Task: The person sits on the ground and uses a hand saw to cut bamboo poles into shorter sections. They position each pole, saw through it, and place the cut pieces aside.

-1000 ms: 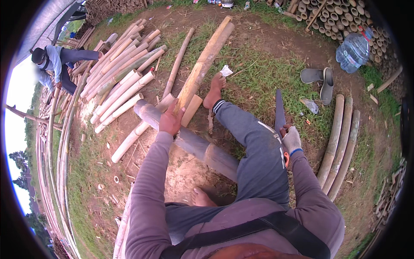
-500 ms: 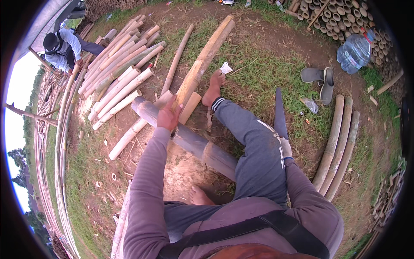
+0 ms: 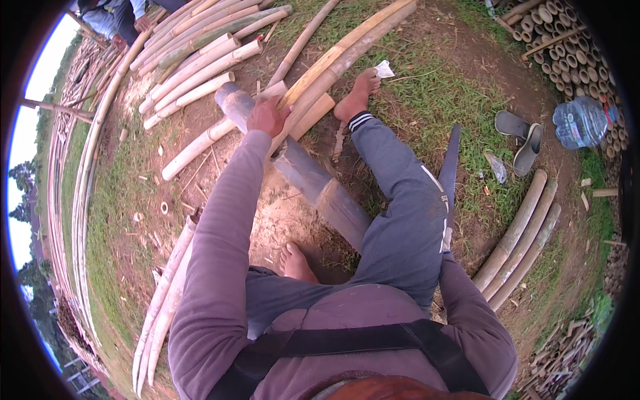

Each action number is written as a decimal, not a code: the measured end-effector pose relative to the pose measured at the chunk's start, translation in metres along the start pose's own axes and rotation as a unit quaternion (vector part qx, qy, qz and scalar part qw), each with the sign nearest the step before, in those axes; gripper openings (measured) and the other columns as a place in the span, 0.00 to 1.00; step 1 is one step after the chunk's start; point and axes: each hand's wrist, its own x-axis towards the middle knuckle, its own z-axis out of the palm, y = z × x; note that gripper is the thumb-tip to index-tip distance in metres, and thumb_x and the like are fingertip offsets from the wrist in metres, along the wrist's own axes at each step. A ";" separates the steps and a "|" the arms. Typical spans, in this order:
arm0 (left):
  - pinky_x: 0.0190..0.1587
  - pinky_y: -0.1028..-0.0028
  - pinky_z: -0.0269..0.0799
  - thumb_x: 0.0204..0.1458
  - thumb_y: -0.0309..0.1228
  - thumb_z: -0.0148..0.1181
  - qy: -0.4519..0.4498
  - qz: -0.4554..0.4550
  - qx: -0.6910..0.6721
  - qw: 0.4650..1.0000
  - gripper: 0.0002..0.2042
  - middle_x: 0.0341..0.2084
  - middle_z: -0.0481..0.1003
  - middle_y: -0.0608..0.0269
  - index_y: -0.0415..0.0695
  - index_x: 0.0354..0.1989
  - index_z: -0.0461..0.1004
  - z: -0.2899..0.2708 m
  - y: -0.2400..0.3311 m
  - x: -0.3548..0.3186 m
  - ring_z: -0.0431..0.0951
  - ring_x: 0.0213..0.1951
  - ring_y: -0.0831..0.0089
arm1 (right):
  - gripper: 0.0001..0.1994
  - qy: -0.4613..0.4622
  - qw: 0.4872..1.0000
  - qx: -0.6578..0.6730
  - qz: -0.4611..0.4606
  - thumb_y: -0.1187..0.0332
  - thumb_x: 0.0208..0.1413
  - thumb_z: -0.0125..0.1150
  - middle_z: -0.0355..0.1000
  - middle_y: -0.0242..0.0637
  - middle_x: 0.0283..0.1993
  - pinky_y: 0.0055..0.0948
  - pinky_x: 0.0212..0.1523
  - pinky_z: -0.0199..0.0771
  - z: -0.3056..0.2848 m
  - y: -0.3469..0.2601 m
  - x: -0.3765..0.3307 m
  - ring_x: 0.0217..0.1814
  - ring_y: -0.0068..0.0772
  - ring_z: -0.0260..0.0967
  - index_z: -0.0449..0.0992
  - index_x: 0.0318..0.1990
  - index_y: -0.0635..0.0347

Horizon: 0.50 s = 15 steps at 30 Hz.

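My left hand [image 3: 270,117] is closed on the near part of a long yellowish bamboo pole [image 3: 333,60]. That pole lies slantwise over a thick dark bamboo log [image 3: 323,190], which runs from the upper left down to my bent leg [image 3: 403,183]. Beside the knee, my right hand [image 3: 447,240] grips a handsaw, its dark blade [image 3: 451,170] pointing away from me. Much of the right hand is hidden behind the leg, and the saw's handle is not visible. Pale sawdust [image 3: 273,207] covers the ground under the log.
Cut bamboo poles [image 3: 200,57] lie piled at the far left, near another person [image 3: 123,20]. Three curved poles [image 3: 517,240] lie at right, below grey slippers [image 3: 520,137] and a large water bottle [image 3: 583,123]. Stacked bamboo [image 3: 567,53] stands at the far right.
The view has tilted and turned, so the ground and poles sit differently in the picture. My left hand remains on the pole, and the saw stays in my right hand beside the leg.
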 end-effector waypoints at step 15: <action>0.66 0.54 0.75 0.60 0.58 0.69 -0.101 0.046 0.112 0.987 0.33 0.58 0.83 0.44 0.45 0.65 0.82 -0.006 -0.030 0.019 0.83 0.61 0.45 | 0.13 0.036 0.924 0.363 -0.115 0.74 0.66 0.62 0.78 0.36 0.44 0.27 0.43 0.73 -0.251 -0.030 0.000 0.40 0.26 0.73 0.80 0.55 0.68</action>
